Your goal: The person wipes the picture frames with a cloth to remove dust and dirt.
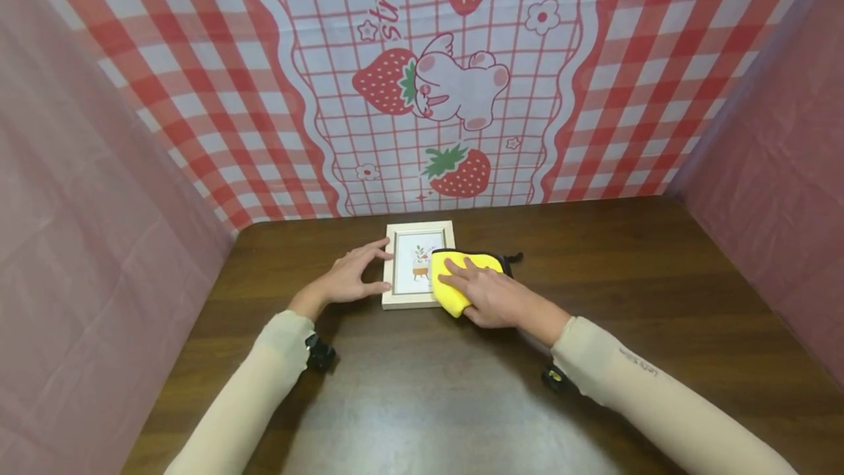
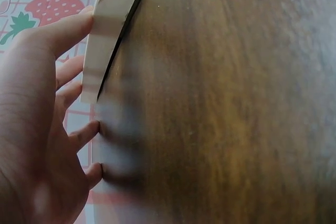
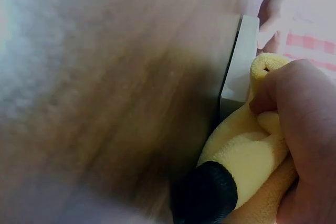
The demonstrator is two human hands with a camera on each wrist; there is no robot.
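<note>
A picture frame [image 1: 404, 259] with a pale border lies on the table, showing a drawing of a potted plant. My left hand [image 1: 348, 275] touches its left side, fingers spread and the thumb near the lower corner. The left wrist view shows the thumb and fingertips against the frame's side wall [image 2: 106, 32]. Over the frame's right part lies a yellow cloth [image 1: 448, 297] with a black edge and small loop, hiding part of the drawing. My right hand [image 1: 496, 299] holds this cloth against the frame, fingers spread on top and thumb tucked into a fold [image 3: 244, 156].
The dark wooden table [image 1: 422, 387] reaches back to a red checked curtain [image 1: 461, 160] with strawberries and a rabbit. Pink fabric walls [image 1: 99, 240] stand on both sides. A small black device [image 1: 321, 352] sits on each wrist, by the pale sleeves.
</note>
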